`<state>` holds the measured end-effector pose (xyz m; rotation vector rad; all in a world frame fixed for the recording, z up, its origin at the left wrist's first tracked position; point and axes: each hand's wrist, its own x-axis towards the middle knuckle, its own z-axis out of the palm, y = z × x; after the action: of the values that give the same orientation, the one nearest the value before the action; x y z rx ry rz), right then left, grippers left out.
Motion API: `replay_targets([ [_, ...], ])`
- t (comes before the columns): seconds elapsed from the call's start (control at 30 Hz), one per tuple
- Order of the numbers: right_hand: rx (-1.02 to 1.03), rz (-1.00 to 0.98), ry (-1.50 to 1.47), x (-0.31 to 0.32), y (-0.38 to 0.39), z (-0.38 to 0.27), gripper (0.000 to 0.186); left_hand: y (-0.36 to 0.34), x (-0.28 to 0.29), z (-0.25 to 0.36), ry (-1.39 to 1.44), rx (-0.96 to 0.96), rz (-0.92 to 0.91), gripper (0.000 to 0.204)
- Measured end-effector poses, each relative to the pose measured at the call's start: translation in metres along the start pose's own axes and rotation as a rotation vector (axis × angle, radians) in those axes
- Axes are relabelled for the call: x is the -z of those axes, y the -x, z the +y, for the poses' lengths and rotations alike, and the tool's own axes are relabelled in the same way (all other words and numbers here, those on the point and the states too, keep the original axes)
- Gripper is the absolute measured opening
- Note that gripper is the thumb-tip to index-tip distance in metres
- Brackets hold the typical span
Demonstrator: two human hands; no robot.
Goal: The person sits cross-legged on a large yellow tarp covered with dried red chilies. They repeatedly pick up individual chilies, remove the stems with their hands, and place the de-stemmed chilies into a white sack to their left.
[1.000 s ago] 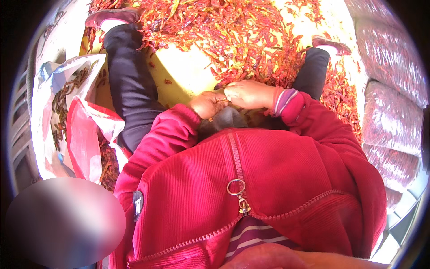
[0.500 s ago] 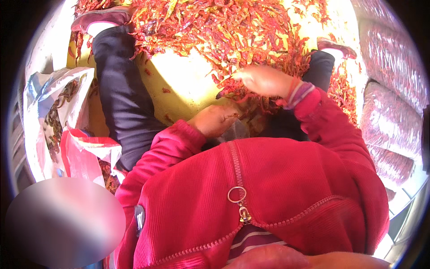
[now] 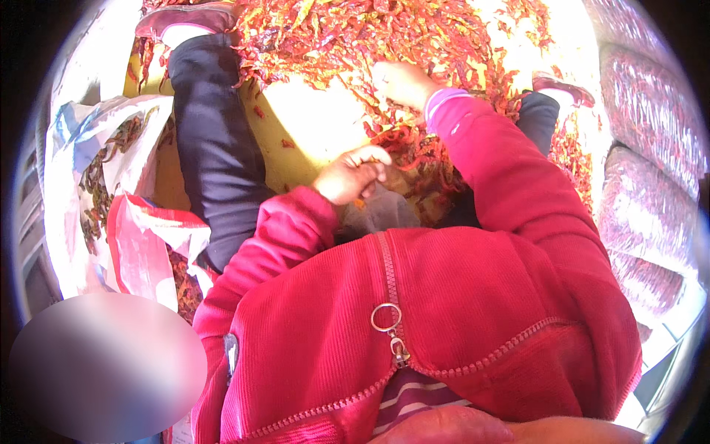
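A broad heap of dried red chillies (image 3: pixel 340 37) spreads between my outstretched legs. My right hand (image 3: pixel 403 83) reaches forward onto the heap, touching the chillies; glare washes out its fingers. Nearer my body, my left hand (image 3: pixel 349 176) hangs with curled fingers above a greyish see-through plastic bag (image 3: pixel 384 211) in front of my lap. A small orange bit shows below its palm, but what those fingers hold, if anything, is hidden. More chillies (image 3: pixel 425 166) lie close to the bag, on its right.
An opened white plastic sack (image 3: pixel 63 192) with chillies inside stands beside my left leg (image 3: pixel 214 126). Large clear-wrapped packs (image 3: pixel 647 103) are stacked along the right. Beneath the heap lies a yellow surface (image 3: pixel 296 137) with strong sunlight on it.
My right hand has moved forward and left, from near my lap out onto the heap. My left hand has lifted slightly and drawn left, uncovering more of the see-through bag.
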<state>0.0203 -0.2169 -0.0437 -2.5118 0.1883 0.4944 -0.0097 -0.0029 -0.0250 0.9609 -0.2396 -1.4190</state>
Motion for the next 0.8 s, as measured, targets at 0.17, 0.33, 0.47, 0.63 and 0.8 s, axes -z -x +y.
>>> replay_targets([
  [0.17, -0.014, 0.093, -0.238, 0.026, 0.057, -0.016, 0.014, -0.004, -0.001, 0.004, 0.076, -0.015, 0.168, 0.013],
  [0.33, 0.138, 0.032, -0.486, -0.006, 0.119, -0.054, 0.013, -0.007, -0.021, 0.008, 0.071, 0.102, 0.074, 0.021],
  [0.47, 0.020, -0.157, -0.657, -0.001, 0.124, -0.049, 0.015, -0.011, -0.011, -0.010, 0.095, 0.089, 0.063, 0.020],
  [0.63, 0.065, 0.256, -0.174, 0.020, 0.079, 0.026, 0.026, -0.008, -0.015, 0.002, 0.086, 0.089, -0.026, 0.023],
  [0.8, 0.129, 0.395, 0.371, 0.004, 0.046, 0.043, 0.025, -0.007, -0.014, 0.003, 0.108, 0.091, 0.002, 0.022],
])
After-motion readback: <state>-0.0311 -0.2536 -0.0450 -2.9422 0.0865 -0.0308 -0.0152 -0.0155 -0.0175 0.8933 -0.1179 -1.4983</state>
